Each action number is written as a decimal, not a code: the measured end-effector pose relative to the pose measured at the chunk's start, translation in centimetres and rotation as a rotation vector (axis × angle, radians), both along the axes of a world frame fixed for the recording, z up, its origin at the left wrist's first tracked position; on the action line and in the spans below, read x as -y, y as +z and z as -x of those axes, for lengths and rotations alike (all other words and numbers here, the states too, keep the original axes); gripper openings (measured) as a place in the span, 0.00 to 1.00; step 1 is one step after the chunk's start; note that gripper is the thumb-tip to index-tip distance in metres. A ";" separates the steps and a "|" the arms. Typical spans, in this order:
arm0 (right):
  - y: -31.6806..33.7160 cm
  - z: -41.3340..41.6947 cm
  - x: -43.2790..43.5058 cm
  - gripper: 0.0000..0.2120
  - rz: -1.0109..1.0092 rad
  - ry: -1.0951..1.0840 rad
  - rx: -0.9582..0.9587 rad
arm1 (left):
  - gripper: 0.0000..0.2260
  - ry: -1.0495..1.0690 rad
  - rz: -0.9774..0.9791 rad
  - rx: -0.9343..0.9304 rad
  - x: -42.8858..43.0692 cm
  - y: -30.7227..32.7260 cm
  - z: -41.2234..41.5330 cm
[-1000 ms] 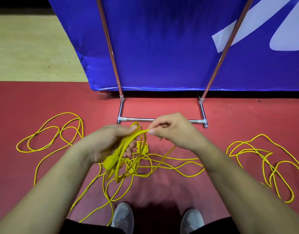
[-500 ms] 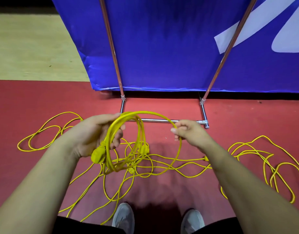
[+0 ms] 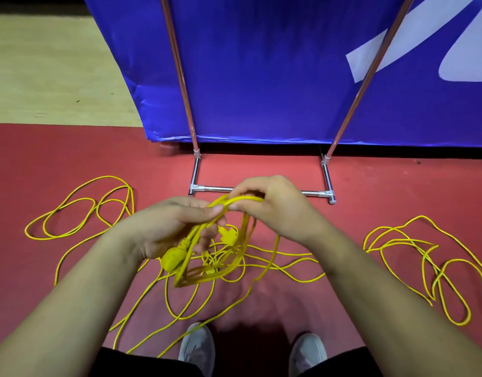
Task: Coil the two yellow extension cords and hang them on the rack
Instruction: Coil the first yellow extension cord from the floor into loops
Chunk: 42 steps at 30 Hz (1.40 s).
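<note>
The lower half of the view is covered by a red floor (image 3: 397, 186). At 10 o'clock a pale yellowish floor (image 3: 44, 77) is seen, joined to the red one along a straight line. From 11 to 2 o'clock the view is filled by a blue banner (image 3: 261, 77), with a white shape (image 3: 392, 47) printed at 2 o'clock. A dark shadow (image 3: 250, 346) is cast at 6 o'clock.

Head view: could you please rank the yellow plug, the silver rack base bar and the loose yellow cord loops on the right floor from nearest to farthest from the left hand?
1. The yellow plug: right against the left hand, below it.
2. The silver rack base bar: on the floor just ahead.
3. The loose yellow cord loops: far right floor.
</note>
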State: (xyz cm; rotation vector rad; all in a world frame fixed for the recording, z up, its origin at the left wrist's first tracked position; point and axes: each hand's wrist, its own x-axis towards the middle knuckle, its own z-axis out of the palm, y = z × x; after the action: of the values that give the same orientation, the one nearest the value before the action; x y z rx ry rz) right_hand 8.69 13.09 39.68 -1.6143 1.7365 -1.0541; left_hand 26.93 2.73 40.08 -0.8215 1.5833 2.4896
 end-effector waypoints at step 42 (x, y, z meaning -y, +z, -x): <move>-2.6 5.2 -1.7 0.10 -0.312 -0.051 0.269 | 0.08 0.267 -0.202 -0.169 0.5 1.4 0.5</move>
State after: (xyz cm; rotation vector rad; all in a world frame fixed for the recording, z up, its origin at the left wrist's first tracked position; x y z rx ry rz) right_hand 3.49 14.79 37.10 -1.1860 1.6696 -0.9213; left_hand 26.46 2.24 41.45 -0.8631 1.3083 2.9187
